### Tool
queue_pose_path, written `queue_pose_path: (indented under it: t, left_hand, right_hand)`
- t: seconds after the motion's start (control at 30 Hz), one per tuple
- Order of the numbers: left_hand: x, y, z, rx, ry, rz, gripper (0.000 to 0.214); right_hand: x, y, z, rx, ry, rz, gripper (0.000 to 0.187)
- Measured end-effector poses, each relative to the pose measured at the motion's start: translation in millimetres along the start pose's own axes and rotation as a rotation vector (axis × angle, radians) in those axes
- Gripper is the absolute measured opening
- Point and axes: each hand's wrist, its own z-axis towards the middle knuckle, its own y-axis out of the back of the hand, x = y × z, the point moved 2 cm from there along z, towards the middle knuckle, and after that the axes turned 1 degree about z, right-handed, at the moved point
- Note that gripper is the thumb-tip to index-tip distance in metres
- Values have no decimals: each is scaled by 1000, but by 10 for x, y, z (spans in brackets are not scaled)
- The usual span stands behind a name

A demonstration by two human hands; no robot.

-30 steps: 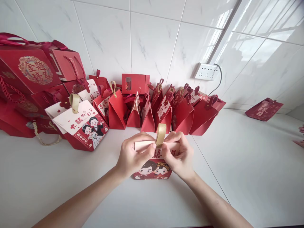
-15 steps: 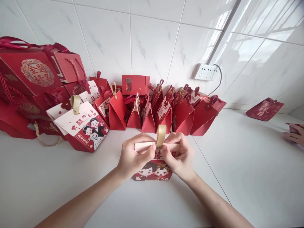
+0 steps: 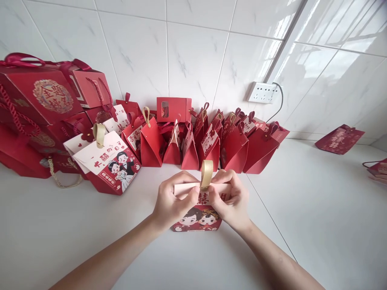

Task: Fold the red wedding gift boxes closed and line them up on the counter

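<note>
A small red and pale pink gift box (image 3: 198, 219) with two cartoon faces stands upright on the white counter in front of me. My left hand (image 3: 173, 197) pinches the left part of its top edge, thumb in front and fingers behind. On the right part, my right hand (image 3: 231, 197) grips the same edge in a like way. Between my thumbs a gold ribbon loop (image 3: 207, 173) sticks up from the top. My hands cover both upper corners of the box.
Several red gift boxes (image 3: 151, 145) line the wall. A box with a cartoon couple (image 3: 121, 169) stands left, by stacked larger red boxes (image 3: 27, 96). Right are a socket strip (image 3: 263, 92), a dark red box (image 3: 340, 139) and another box (image 3: 380, 169) at the frame's edge.
The view has shifted slightly. Both hands keep their pinch on the gift box. At the far right, another person's hand has mostly gone out of sight beside the box there.
</note>
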Motion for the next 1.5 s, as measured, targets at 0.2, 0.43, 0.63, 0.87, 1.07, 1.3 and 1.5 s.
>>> queue_pose_path:
  t: [0.2, 0.43, 0.63, 0.87, 1.07, 1.3, 1.5]
  left_hand:
    - [-13, -6, 10, -28, -16, 27, 15]
    - [-35, 6, 15, -43, -38, 70, 12]
    - [-63, 9, 11, -41, -42, 101, 12]
    - [-56, -4, 3, -68, -125, 113, 15]
    - [-61, -5, -6, -61, -129, 83, 14]
    - [-47, 8, -4, -22, -65, 93, 16]
    - [-37, 8, -4, -18, -68, 85, 17]
  right_hand:
    - [3, -2, 6, 4, -6, 12, 17]
    - [17, -5, 7, 3, -5, 8, 17]
    - [0, -9, -5, 4, 7, 1, 17]
    - [2, 4, -16, -7, 5, -14, 17]
    - [-1, 0, -20, 7, 5, 4, 16]
    - [5, 4, -29, 15, -9, -26, 16]
    - [24, 5, -12, 9, 18, -36, 17]
